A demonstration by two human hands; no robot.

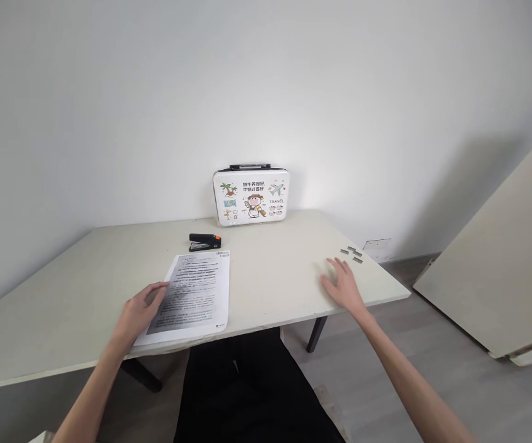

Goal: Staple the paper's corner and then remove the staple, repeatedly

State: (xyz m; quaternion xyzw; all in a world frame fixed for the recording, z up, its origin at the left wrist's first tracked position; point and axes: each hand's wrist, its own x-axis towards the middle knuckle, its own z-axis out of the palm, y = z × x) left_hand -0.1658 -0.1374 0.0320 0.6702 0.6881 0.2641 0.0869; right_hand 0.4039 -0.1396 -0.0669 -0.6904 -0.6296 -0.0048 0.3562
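My left hand (142, 311) rests at the left edge of a printed paper sheet (192, 295), its thumb and index finger apart and touching the sheet. Just beyond the top of the paper lies a black stapler (205, 242) with an orange mark at one end. Over the right part of the table is my right hand (343, 288), slightly blurred, fingers spread and nothing in them. Several small grey staple strips (357, 259) lie a little past its fingertips, close to the table's right edge. Whether the paper is one sheet or a stack, I cannot tell.
A white case (251, 212) with cartoon prints and a black handle stands upright against the wall at the back of the white table (275, 277). A large pale panel (500, 258) stands to the right, past the table's edge. A wall socket (378, 244) sits low behind.
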